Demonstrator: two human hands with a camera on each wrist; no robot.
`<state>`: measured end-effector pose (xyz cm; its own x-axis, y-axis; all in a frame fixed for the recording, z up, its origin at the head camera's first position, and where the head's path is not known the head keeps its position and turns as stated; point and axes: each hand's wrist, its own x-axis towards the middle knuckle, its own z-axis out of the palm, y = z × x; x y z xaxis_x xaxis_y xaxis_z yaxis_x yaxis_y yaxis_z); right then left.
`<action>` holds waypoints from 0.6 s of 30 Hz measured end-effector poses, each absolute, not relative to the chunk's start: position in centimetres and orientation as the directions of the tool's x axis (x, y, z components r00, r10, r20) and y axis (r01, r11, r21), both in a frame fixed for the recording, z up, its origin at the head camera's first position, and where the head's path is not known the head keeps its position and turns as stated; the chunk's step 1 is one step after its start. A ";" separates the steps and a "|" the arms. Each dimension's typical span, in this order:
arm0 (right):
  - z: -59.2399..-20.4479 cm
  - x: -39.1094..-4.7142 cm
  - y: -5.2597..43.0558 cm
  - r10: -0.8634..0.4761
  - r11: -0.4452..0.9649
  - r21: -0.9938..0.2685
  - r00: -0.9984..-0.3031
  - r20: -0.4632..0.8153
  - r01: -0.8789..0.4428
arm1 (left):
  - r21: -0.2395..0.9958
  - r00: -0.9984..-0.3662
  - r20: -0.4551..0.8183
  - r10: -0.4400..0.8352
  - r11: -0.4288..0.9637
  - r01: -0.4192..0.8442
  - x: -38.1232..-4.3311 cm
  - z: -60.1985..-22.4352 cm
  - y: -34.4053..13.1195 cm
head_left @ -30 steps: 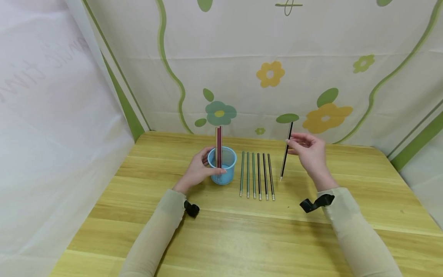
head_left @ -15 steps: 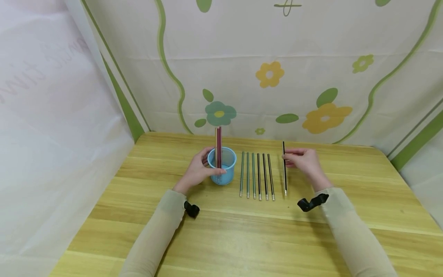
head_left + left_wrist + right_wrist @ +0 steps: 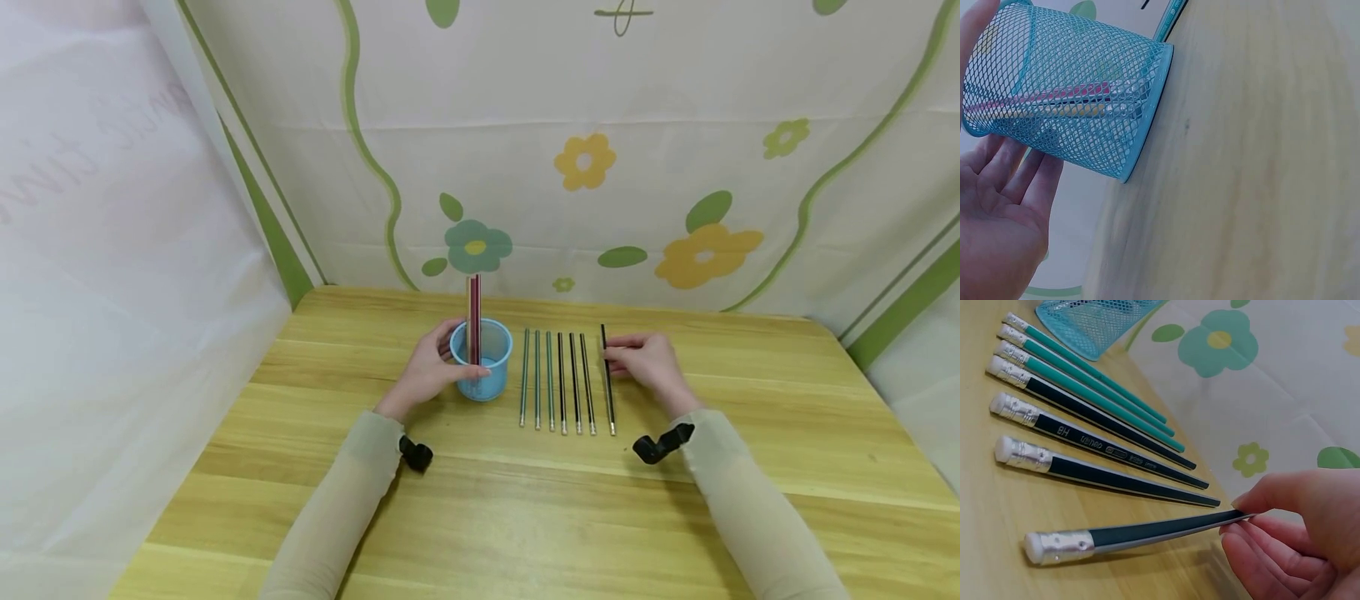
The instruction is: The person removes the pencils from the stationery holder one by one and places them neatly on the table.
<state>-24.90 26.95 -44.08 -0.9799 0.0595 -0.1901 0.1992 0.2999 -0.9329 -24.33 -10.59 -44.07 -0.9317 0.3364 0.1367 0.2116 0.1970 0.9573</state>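
My left hand (image 3: 427, 371) holds the side of a blue mesh pencil cup (image 3: 492, 385), its thumb lying along the near side. Several pencils (image 3: 473, 308) stand in that cup; red and yellow ones show through the mesh (image 3: 1079, 56) in the left wrist view. Between thumb and fingertips, my right hand (image 3: 649, 364) pinches a black pencil (image 3: 609, 396) near its far end. Its white eraser (image 3: 1035, 548) is low at the table, toward me. To its left lie three black pencils (image 3: 575, 383) and three green pencils (image 3: 537, 383), side by side with erasers toward me.
The wooden table (image 3: 495, 517) ends at a white cloth backdrop (image 3: 525, 192) printed with flowers. Another white cloth (image 3: 135, 292) hangs along the left side. A black strap (image 3: 663, 444) sticks out from the right wrist, and another strap (image 3: 416, 452) from the left.
The right hand has brought the black pencil down and to the left, from raised and slanted to low beside the row. The left hand and the cup have stayed in place.
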 end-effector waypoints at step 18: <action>-44.2 -24.9 26.0 0.071 0.368 -0.898 -0.971 -0.229 0.239 | 0.958 -0.931 0.154 0.332 0.181 0.223 -24.3 -44.3 -10.6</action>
